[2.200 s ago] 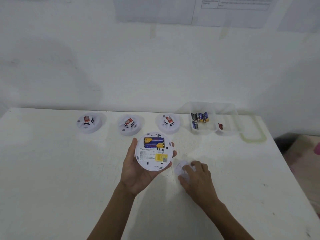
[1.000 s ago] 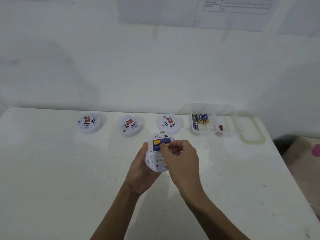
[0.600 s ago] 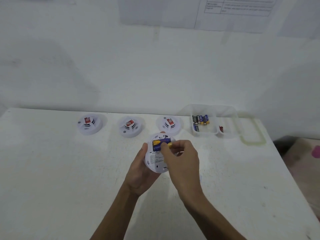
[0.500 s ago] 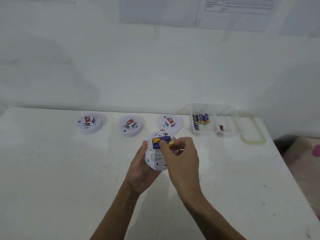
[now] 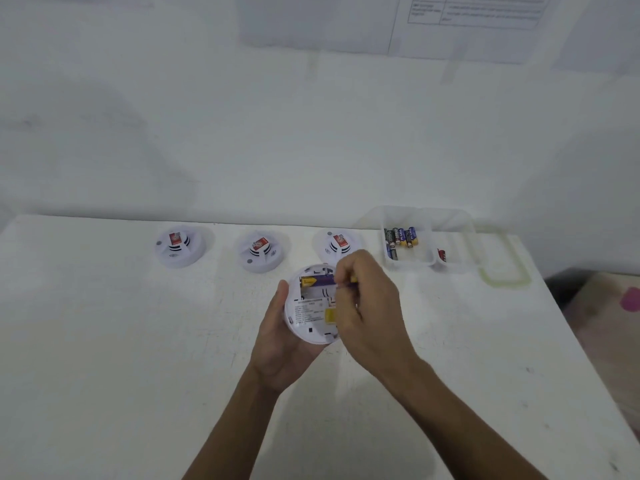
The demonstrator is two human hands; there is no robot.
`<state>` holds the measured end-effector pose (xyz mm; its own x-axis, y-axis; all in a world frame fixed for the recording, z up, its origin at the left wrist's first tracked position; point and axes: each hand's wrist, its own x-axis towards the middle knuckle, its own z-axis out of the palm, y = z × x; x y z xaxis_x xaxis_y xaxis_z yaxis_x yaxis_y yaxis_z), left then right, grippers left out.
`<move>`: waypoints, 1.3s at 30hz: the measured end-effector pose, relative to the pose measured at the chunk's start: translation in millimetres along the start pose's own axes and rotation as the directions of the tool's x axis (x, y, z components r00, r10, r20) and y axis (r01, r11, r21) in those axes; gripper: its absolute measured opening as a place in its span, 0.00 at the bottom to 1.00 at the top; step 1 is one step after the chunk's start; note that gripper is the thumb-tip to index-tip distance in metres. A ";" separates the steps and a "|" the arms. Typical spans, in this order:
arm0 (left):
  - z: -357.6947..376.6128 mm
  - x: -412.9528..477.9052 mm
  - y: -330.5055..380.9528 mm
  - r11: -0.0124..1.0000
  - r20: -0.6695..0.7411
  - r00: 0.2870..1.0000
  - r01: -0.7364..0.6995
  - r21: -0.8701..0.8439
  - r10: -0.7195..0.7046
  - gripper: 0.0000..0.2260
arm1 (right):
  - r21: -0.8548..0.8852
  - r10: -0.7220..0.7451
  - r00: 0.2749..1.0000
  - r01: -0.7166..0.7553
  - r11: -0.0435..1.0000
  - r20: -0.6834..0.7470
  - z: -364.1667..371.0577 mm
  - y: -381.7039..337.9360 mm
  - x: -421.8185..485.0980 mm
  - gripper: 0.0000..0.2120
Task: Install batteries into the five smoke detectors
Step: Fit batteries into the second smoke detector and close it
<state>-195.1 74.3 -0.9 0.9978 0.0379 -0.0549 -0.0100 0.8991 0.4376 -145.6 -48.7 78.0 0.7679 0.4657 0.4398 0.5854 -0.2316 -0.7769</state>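
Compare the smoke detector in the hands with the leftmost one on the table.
The held detector is turned back up, showing labels and a battery in its bay; the leftmost detector sits face up, with a red sticker on top. The left hand grips the held detector while the right hand pinches the battery; the leftmost detector rests untouched on the table. Both are round and white.
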 end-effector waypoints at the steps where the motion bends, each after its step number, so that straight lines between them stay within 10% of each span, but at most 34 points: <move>1: -8.4 0.8 -3.0 1.000 0.023 1.000 0.014 -0.026 -0.013 0.26 | -0.088 -0.061 0.995 0.067 0.994 0.073 -2.0 1.1 2.4 0.05; 6: -20.7 3.6 -5.6 0.998 0.018 0.998 -0.052 0.026 0.052 0.25 | -0.435 -0.190 0.897 0.368 0.822 0.400 -10.3 10.0 17.3 0.13; 14: -17.3 5.8 -6.2 0.978 0.113 0.985 0.108 0.176 -0.129 0.23 | -0.432 -0.297 0.730 0.628 0.647 0.616 -17.6 13.6 40.5 0.10; 21: 4.1 0.8 -10.1 0.993 -0.168 0.984 0.074 0.094 -0.057 0.16 | -0.381 -0.292 0.622 0.718 0.582 0.726 -21.7 7.2 51.2 0.12; 24: 18.2 -2.6 -8.9 0.977 -0.291 0.957 0.051 0.206 0.012 0.20 | -0.366 -0.289 0.617 0.714 0.596 0.732 -22.6 4.0 52.5 0.11; 29: -11.5 -4.5 -3.9 0.969 -0.069 0.994 -0.064 0.239 0.082 0.23 | -0.375 -0.308 0.648 0.695 0.614 0.696 -20.4 5.1 47.9 0.08; 31: -19.8 -5.6 -2.1 0.974 0.022 0.994 0.102 0.201 -0.108 0.25 | -0.375 -0.304 0.694 0.645 0.666 0.653 -21.0 4.5 43.8 0.07; 39: -17.0 -14.8 7.4 0.970 0.127 0.962 0.242 0.015 -0.242 0.30 | -0.119 0.007 0.863 0.062 0.991 0.505 -37.5 -7.7 40.1 0.12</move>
<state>-211.0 87.9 -12.1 0.9706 -0.2366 -0.0444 0.2327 0.8748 0.4249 -109.5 -60.3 118.5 0.5350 0.8320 0.1468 0.6590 -0.3022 -0.6888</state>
